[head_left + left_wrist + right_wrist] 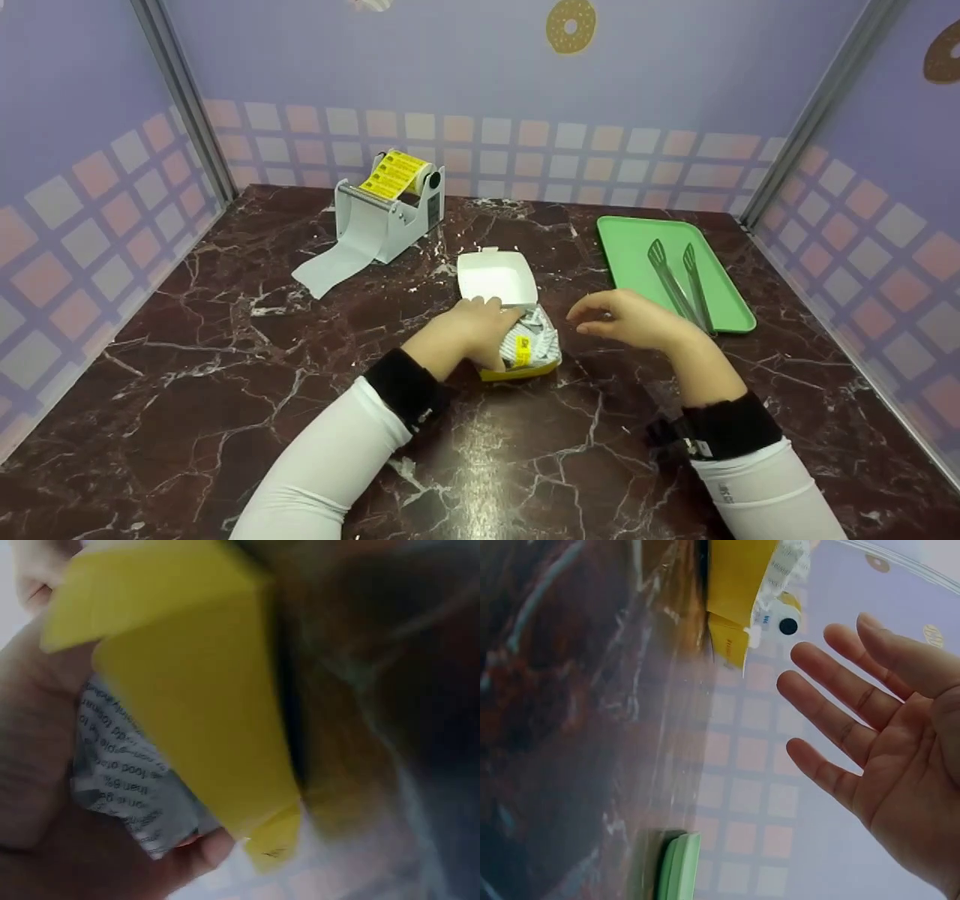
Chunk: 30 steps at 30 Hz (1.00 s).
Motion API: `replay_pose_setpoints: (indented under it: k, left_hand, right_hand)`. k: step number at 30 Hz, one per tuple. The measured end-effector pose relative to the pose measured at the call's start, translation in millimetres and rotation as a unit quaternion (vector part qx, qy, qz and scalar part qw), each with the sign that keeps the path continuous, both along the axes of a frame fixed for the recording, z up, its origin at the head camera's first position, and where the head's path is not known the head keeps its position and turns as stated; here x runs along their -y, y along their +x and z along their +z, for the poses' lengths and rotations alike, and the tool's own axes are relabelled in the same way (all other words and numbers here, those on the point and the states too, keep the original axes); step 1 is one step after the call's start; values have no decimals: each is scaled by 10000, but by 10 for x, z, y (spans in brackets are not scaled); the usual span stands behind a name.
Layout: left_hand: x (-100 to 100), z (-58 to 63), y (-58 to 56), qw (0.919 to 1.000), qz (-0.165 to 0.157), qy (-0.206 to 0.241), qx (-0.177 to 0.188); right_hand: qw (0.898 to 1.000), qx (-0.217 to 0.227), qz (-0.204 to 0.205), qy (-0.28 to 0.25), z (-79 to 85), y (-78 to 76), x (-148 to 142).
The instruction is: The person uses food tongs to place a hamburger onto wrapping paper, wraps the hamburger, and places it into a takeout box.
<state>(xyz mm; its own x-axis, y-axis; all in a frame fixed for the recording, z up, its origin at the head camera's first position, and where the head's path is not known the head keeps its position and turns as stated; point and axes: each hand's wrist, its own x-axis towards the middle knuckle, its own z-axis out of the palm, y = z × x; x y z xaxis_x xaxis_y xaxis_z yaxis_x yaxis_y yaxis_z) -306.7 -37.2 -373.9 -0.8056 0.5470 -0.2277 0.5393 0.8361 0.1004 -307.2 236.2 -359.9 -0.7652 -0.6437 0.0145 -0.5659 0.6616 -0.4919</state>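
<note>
In the middle of the table, a clamshell carton (521,373), yellow outside and white inside, has its lid (496,277) raised toward the back. A package wrapped in printed paper (541,330) sits in its base, with a yellow sticker (523,350) facing front. My left hand (472,328) grips the package from the left. In the left wrist view its fingers bend round the printed paper (124,765) beside the yellow carton wall (202,690). To the right of the carton, my right hand (637,319) hovers with nothing in it, fingers loosely spread in the right wrist view.
A label dispenser (394,206) with a roll of yellow stickers stands at the back left, its white backing strip (334,266) trailing onto the table. On the right lies a green tray (626,251) holding metal tongs (679,289). Patterned walls enclose the marbled table (202,390).
</note>
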Motion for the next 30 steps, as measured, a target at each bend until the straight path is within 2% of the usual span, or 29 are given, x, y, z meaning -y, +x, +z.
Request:
replay_pose_setpoints:
  k: [5,11,17,20,23,26,28,30]
  left_hand:
    - [-66,-63,1,9999,89,-4,-129]
    - [-26,-62,-29,9988,-67,461,141]
    - [136,84,-97,9891,-580,1099,783]
    - [264,205,-140,9832,-657,1358,1031]
    - [418,295,-199,9807,-428,1690,890]
    - [546,296,-303,9760,238,2110,476]
    - [597,239,-391,9670,836,2388,303]
    - [622,150,-470,9520,1411,2684,412]
  right_hand:
    - [9998,-100,111,126,-66,-16,41]
    - [9992,-248,158,285,-134,-30,82]
    - [9990,-265,187,303,-149,-33,102]
    - [9992,-277,149,261,-137,-37,96]
    - [9993,-296,70,195,-130,-46,96]
    - [9992,-305,-236,77,-122,-65,106]
    - [9979,-231,-601,-70,-119,-98,122]
    - [9948,-77,-971,-311,-125,-158,147]
